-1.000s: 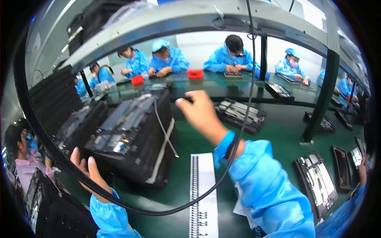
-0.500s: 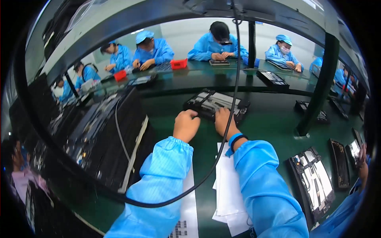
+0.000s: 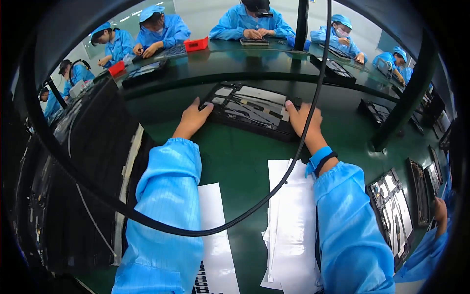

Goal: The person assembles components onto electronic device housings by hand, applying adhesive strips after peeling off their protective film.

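A black shallow tray (image 3: 268, 131) with silver and white flat electronic parts (image 3: 247, 109) in it lies slightly askew on the green table, beyond the papers. My left hand (image 3: 194, 120) grips its left end, thumb over the near corner and the other fingers partly hidden. On its right end my right hand (image 3: 305, 120) closes, thumb on the top edge by the white part. A blue band and a black band circle my right wrist. The tray seems to rest on the table or just above it; I cannot tell which.
A tall stack of black trays (image 3: 81, 196) stands at left. White papers (image 3: 292, 220) and a sheet with black labels (image 3: 215, 230) lie near me. A black cable (image 3: 230, 229) loops across. A dark post (image 3: 409, 98) and another loaded tray (image 3: 391, 210) are at right. Co-workers sit opposite.
My hands have spread apart, from the tray's near side to its two ends, and the tray now lies turned more broadside. The whole view has shifted too.
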Demonstrator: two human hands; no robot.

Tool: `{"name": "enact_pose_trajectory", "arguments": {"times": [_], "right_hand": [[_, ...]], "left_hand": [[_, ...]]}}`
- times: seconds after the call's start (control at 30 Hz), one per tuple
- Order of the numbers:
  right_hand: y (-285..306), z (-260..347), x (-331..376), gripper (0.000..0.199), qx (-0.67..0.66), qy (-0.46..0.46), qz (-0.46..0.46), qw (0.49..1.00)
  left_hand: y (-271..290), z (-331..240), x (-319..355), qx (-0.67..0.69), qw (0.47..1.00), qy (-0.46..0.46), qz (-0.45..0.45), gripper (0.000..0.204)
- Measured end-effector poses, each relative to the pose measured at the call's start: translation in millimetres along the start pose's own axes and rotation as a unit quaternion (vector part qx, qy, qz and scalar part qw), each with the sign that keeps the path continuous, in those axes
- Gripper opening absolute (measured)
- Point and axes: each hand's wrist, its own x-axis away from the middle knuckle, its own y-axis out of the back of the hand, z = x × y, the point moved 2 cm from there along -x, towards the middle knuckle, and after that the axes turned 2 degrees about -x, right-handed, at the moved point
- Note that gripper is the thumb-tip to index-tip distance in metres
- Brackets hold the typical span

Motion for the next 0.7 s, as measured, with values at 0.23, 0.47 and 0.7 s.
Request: {"name": "enact_pose_trajectory", "arguments": {"times": [0.23,0.47,0.7], "right_hand": [[-21,20,-3,0.062,-0.256,-0.033,-0.052,0.965],[70,28,-1,0.018,-0.706,-0.203,0.107,0.67],[172,8,35,0.015,-0.68,-0.13,0.11,0.713]], "left_hand": [[20,-16,20,0.069,0.99,0.012,-0.12,0.076],[51,-86,54,0.132,0.961,-0.04,-0.24,0.067],[79,-150,119,0.285,0.917,-0.165,-0.227,0.058]]}}
